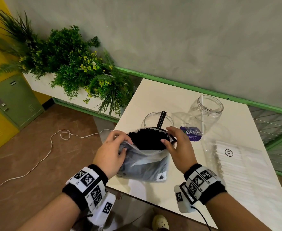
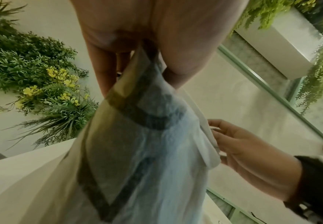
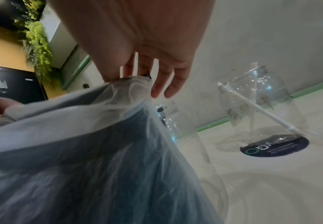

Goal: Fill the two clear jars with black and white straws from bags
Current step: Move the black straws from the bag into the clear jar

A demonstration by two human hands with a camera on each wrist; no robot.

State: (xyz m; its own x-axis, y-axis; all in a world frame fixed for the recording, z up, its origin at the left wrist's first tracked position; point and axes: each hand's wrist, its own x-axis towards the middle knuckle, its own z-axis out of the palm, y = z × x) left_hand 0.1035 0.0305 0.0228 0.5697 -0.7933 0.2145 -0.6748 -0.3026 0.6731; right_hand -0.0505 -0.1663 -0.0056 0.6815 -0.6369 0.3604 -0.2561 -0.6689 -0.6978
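Note:
A translucent bag (image 1: 147, 165) of black straws (image 1: 147, 139) stands on the white table (image 1: 153, 94). My left hand (image 1: 115, 147) grips the bag's left rim. My right hand (image 1: 175, 142) pinches the right rim, thumb in front and fingers behind. In the left wrist view the bag (image 2: 137, 151) hangs below the left hand (image 2: 137, 45); in the right wrist view the bag (image 3: 80, 151) fills the lower left under the right hand (image 3: 137, 68). Behind the bag a clear jar (image 1: 157, 120) holds two black straws (image 1: 161, 119). A second clear jar (image 1: 205, 112) holds white straws (image 1: 202, 114).
A flat clear bag of white straws (image 1: 237, 164) with an "XL" label lies at the table's right. A dark round sticker (image 1: 191, 133) sits beside the far jar. Green plants (image 1: 70, 64) stand to the left, and a white cable (image 1: 36, 164) runs over the brown floor.

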